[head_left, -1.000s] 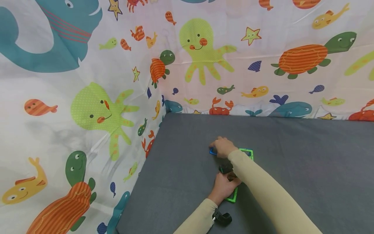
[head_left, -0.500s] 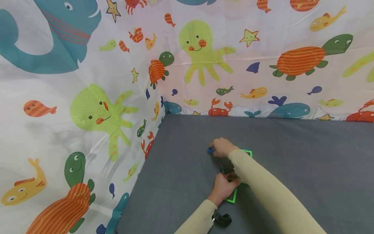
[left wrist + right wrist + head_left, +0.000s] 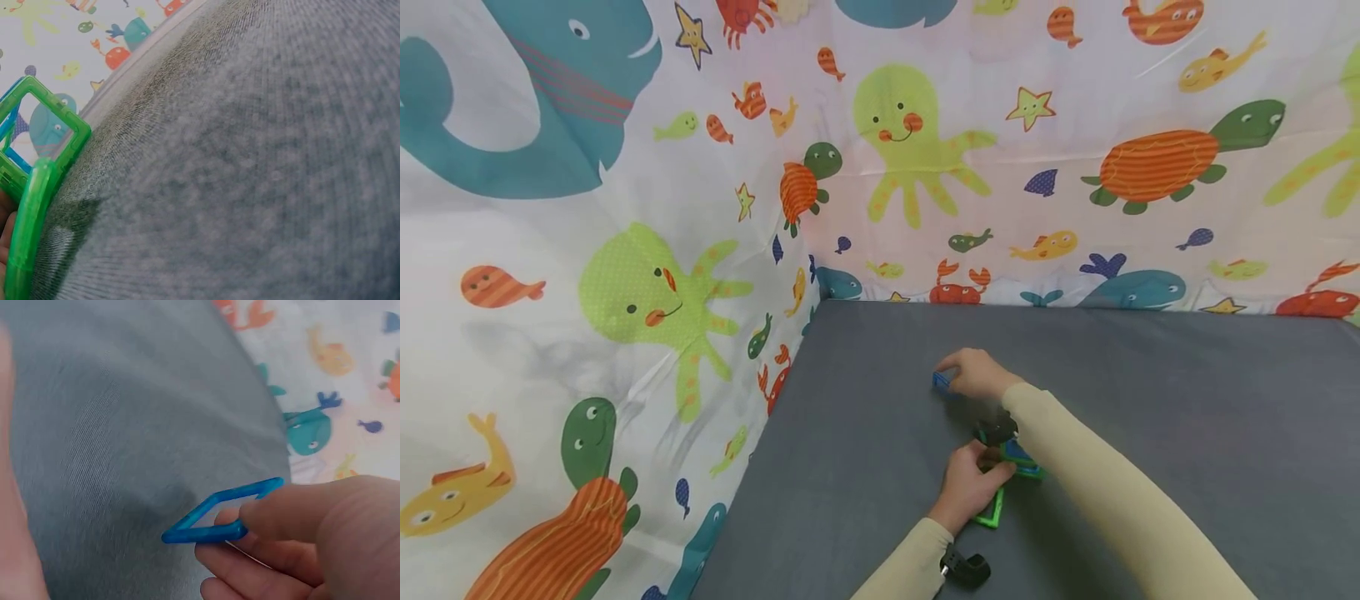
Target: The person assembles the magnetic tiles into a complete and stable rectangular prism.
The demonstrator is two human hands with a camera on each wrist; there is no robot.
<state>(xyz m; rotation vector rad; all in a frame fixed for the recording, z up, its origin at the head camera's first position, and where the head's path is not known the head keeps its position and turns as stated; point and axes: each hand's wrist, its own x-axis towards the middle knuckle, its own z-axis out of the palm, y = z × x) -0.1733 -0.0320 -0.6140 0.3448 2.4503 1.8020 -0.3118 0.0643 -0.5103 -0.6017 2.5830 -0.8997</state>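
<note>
In the head view my right hand (image 3: 977,373) is held out over the far middle of the grey surface. It pinches a blue open-frame magnetic tile (image 3: 203,534) between thumb and fingers, clear in the right wrist view. Nearer the front, my left hand (image 3: 968,486) grips joined green and blue magnetic tiles (image 3: 1021,460). One green tile (image 3: 991,510) sticks out below that hand. The left wrist view shows green square frames (image 3: 78,119) at the left edge with a blue frame behind, and fingertips (image 3: 7,234) against them. My right forearm may cover part of the group.
A grey cloth-covered surface (image 3: 1187,433) lies under both hands. White curtains with printed sea animals (image 3: 895,108) stand along its back and left sides. A black strap device (image 3: 964,568) sits on the left wrist.
The blue tile in my right hand has turned more upright. A green frame that showed beyond my right forearm is gone from there; green and blue frames now show lower, beside my left hand.
</note>
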